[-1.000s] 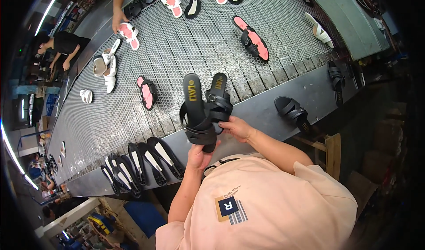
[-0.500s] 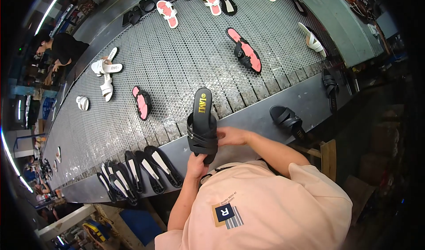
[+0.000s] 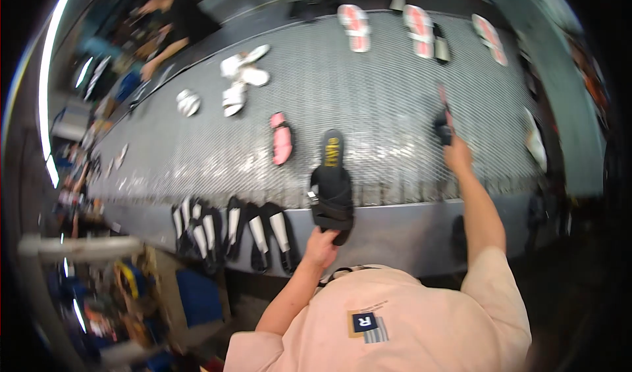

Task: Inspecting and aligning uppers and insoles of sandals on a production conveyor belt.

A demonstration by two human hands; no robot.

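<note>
My left hand (image 3: 321,247) grips the heel end of a black strapped sandal (image 3: 332,186) with a yellow mark on its insole. The sandal lies across the front edge of the grey mesh conveyor belt (image 3: 382,108), toe pointing away from me. My right arm stretches far out over the belt to the right. My right hand (image 3: 455,155) closes on the near end of a black and pink sandal (image 3: 442,116), which is blurred. A single pink sandal (image 3: 282,139) lies on the belt just left of the black one.
Several black sandals with white straps (image 3: 230,230) stand in a row on the front ledge at left. White sandals (image 3: 238,77) and pink ones (image 3: 354,27) lie farther up the belt. Another person (image 3: 178,16) works at the far left side.
My right hand has left the black sandal and reached out to the right over the belt to the black and pink sandal. My left hand still holds the black sandal by its heel.
</note>
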